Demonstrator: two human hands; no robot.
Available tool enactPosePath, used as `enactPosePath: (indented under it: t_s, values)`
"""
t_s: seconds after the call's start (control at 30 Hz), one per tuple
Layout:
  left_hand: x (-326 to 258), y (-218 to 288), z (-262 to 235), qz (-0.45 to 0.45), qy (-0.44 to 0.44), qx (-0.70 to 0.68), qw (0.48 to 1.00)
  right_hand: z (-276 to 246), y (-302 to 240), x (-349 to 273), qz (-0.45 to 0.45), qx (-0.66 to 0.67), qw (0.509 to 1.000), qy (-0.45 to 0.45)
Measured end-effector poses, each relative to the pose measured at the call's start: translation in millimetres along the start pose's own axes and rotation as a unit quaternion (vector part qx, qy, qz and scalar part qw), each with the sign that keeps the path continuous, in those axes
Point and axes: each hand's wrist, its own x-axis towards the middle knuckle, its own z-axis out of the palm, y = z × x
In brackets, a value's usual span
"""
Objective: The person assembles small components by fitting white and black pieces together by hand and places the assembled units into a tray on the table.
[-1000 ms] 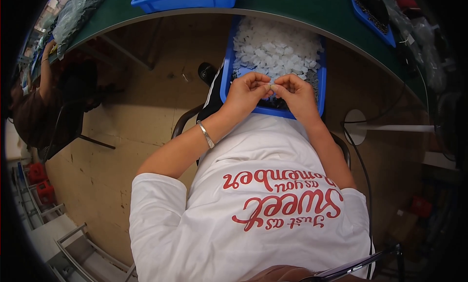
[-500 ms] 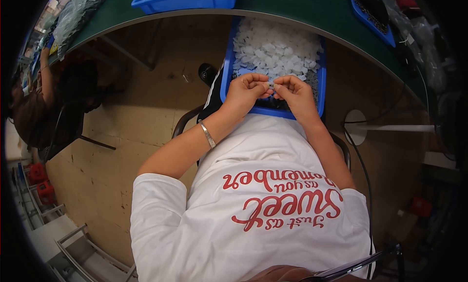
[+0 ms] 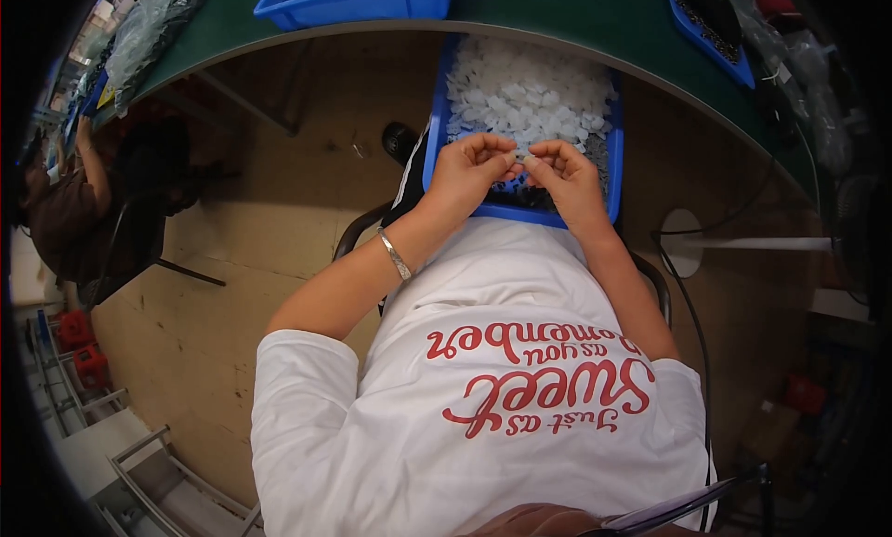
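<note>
Over the near half of a blue tray (image 3: 431, 156) on my lap, my left hand (image 3: 471, 173) and my right hand (image 3: 570, 176) meet fingertip to fingertip. Thumb and forefinger of each are pinched on one small pale piece (image 3: 520, 156) between them; its exact kind is too small to make out. A heap of whitish translucent plastic pieces (image 3: 530, 86) fills the far part of the tray. Darker small parts (image 3: 520, 195) lie at its near end, partly hidden beneath my hands.
The green table (image 3: 557, 7) curves above the tray's far end. On it are a second blue tray (image 3: 362, 6), another with dark parts (image 3: 711, 40) and clear plastic bags (image 3: 149, 40). A co-worker (image 3: 70, 212) sits at left. A black cable (image 3: 692, 319) hangs at right.
Both hands keep almost the same place, with only slight finger movement at the small piece. The co-worker's arm at left has shifted a little. The whole view has moved slightly.
</note>
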Motion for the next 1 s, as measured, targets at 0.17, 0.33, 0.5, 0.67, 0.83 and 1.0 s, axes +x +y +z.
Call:
enactPosePath:
  t_s: [0.17,0.33,0.5,0.67,0.83,1.0]
  values:
    - [18.6,96.6,-1.9,0.321,0.027,0.062,0.945,-14.9,0.7,5.2,-0.013,-0.006,1.000,0.008]
    - [44.3,201.9,-23.1,0.503,0.153,0.358,0.772,-24.0,9.2,3.4,-0.003,-0.135,0.990,-0.040]
    - [42.0,146.0,-25.3,0.462,0.013,0.499,0.733,-16.8,10.1,-3.5,-0.067,-0.313,0.938,-0.133]
    - [32.8,40.5,-21.2,0.308,-0.109,0.570,0.754,-7.9,17.4,6.3,-0.154,-0.390,0.885,-0.200]
    - [50.2,-2.0,-32.5,0.325,-0.080,0.625,0.705,-1.5,23.1,17.0,-0.180,-0.449,0.843,-0.237]
    - [56.9,-15.4,-39.1,0.356,-0.073,0.628,0.689,0.2,25.1,15.9,-0.172,-0.452,0.842,-0.239]
